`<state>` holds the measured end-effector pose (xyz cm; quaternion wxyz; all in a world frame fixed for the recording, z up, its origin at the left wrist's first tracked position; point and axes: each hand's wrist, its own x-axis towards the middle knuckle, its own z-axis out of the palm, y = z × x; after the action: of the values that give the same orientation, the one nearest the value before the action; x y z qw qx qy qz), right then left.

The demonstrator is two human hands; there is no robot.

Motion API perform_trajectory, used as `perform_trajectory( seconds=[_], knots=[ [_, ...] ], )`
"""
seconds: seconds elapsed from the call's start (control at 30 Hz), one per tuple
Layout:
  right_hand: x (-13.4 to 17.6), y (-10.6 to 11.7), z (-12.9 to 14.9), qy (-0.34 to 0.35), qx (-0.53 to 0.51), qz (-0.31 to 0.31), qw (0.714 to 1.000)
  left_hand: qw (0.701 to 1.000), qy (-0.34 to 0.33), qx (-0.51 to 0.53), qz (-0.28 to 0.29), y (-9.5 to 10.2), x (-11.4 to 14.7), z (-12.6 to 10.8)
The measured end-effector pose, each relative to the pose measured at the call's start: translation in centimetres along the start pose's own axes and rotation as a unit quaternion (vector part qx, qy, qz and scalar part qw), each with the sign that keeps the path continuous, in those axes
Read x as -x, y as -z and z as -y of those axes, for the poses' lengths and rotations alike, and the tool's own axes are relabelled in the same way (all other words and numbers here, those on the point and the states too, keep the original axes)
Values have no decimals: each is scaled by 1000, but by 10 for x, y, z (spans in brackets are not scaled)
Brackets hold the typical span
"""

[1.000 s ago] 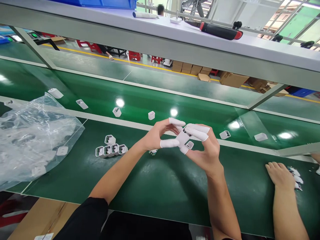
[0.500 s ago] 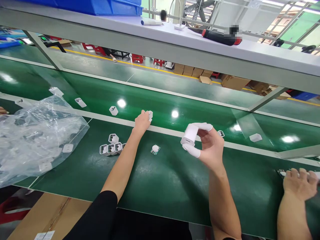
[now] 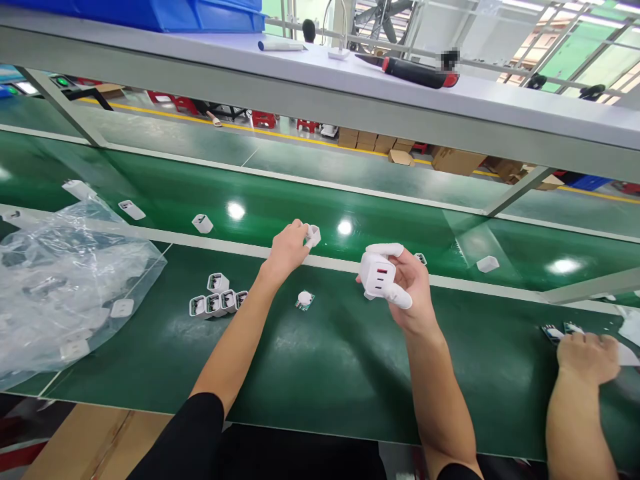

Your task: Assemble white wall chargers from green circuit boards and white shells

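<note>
My left hand (image 3: 289, 250), reaching over the green belt, pinches a small white charger housing (image 3: 313, 235) whose open end shows. In my right hand (image 3: 413, 283), with white covers on the thumb and a finger, is a white charger (image 3: 379, 275). Its port face, with one red slot and smaller dark slots, is turned toward me. Between my arms a small circuit board (image 3: 305, 301) with a white round part lies on the green table. Left of my left forearm stand several white housings (image 3: 214, 305) with boards inside.
A clear plastic bag (image 3: 75, 287) of white parts lies at left. Loose housings (image 3: 203, 223) sit along the belt (image 3: 280, 200). Another person's hand (image 3: 587, 360) works near circuit boards at right. A shelf (image 3: 300, 80) crosses above, holding a blue bin (image 3: 200, 17) and a black-and-red tool (image 3: 420, 72).
The charger in my right hand has turned so its port face shows. My left hand still holds the housing, whose open end is now more visible. The view has shifted slightly right.
</note>
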<state>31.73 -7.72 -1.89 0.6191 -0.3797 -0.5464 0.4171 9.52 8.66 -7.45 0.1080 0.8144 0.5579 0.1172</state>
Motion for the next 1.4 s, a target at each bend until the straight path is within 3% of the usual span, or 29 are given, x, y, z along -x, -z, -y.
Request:
perform_trajectory(
  seconds=[0.1, 0.2, 0.27, 0.37, 0.4, 0.6, 0.8, 0.97, 1.03, 1.1, 1.13, 1.2, 1.33, 1.4],
  knots=[
    [-4, 7, -8, 26, 71, -21, 997, 997, -46, 59, -26, 15, 14, -17],
    [-15, 19, -25, 45, 239, -33, 969, 987, -62, 126, -75, 30, 23, -23],
    [-28, 29, -44, 20, 382, -25, 924, 978, -61, 169, -106, 38, 27, -22],
    [-55, 44, -79, -70, 580, 25, 811, 963, -68, 218, -140, 43, 29, -19],
    [-65, 49, -92, -90, 607, 38, 788, 958, -76, 233, -151, 44, 30, -18],
    [-100, 59, -142, -128, 674, 96, 721, 929, -112, 290, -199, 48, 31, -12],
    [-99, 53, -152, -97, 705, 121, 692, 922, -114, 299, -219, 53, 30, -6],
    [-95, 37, -140, -56, 716, 131, 683, 906, -129, 324, -241, 52, 26, 0],
    [-84, 23, -128, -32, 705, 136, 696, 894, -139, 338, -259, 53, 25, 3],
    [-65, 3, -115, -20, 662, 185, 726, 881, -148, 351, -280, 54, 25, 5],
    [-54, -8, -110, -28, 631, 233, 740, 875, -153, 357, -290, 55, 25, 5],
    [-29, -32, -105, -66, 595, 315, 736, 864, -167, 369, -298, 57, 26, 6],
    [5, -78, -114, -180, 645, 261, 695, 856, -214, 397, -252, 59, 30, 1],
    [10, -94, -122, -200, 653, 234, 692, 853, -234, 410, -224, 57, 31, -3]
  ],
)
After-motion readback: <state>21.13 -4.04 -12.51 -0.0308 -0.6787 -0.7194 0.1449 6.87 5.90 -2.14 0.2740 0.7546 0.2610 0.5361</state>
